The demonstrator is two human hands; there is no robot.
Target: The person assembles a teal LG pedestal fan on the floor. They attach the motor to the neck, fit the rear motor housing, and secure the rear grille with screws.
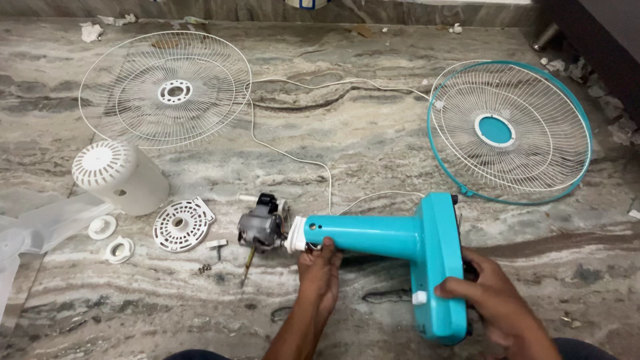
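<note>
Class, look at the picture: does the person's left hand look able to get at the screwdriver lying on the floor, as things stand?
Probably yes. The left hand rests on the neck of the fan stand, and the screwdriver lies on the bare floor just to its left, below the motor. Nothing lies between them.

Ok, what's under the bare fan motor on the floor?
A screwdriver pokes out beneath the fan motor, on the marble floor. Its tip is hidden under the motor.

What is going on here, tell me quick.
A person has a dismantled fan on the stone floor. The left hand holds the neck of the teal fan body near the bare motor; the right hand grips its base. Two wire guards, a white motor cover and small parts lie around.
</note>
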